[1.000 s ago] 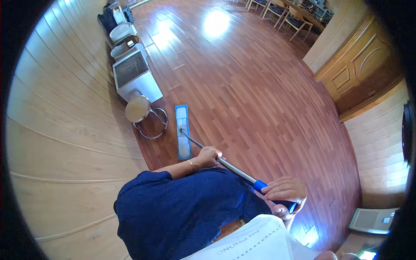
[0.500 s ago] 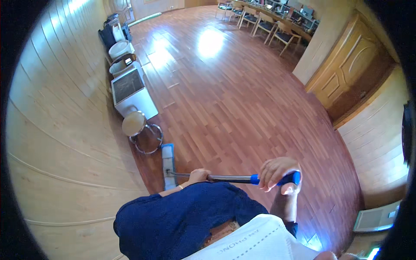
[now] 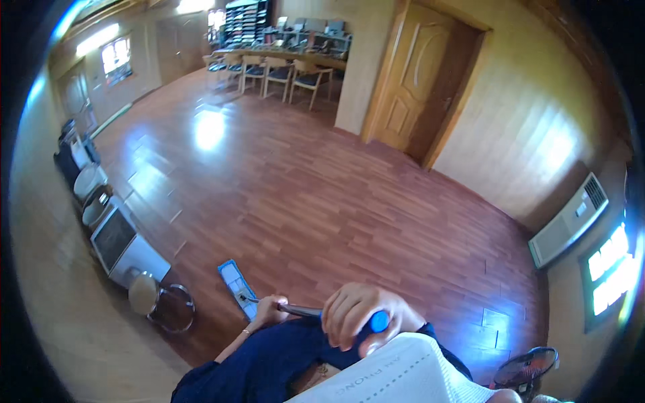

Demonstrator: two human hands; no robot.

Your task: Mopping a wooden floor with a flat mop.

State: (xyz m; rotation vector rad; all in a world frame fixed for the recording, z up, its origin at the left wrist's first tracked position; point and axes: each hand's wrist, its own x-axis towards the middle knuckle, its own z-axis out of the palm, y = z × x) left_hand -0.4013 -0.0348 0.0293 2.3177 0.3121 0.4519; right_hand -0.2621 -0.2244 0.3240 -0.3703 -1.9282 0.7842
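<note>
A flat mop head [image 3: 233, 279], pale with a blue border, lies on the wooden floor just ahead of me on the left. Its metal handle [image 3: 300, 310] runs back toward my body. My left hand [image 3: 271, 311] is wrapped round the handle's lower part. At the upper end, my right hand [image 3: 363, 314] closes over the blue grip [image 3: 379, 322], whose rounded tip shows beside the fingers. Part of the handle between the hands is hidden by my right hand.
Along the left wall stand a round stool [image 3: 144, 293] with metal legs, a white cabinet [image 3: 138, 252] and buckets [image 3: 89, 181]. Chairs [image 3: 309, 77] line a long desk far ahead. A wooden door [image 3: 420, 80], a white floor-standing unit [image 3: 571, 218] and a fan [image 3: 527, 368] are on the right.
My view has swung right and up, bringing in the window and fan. The mop head has turned and moved away from the stool. Both hands keep hold of the mop handle.
</note>
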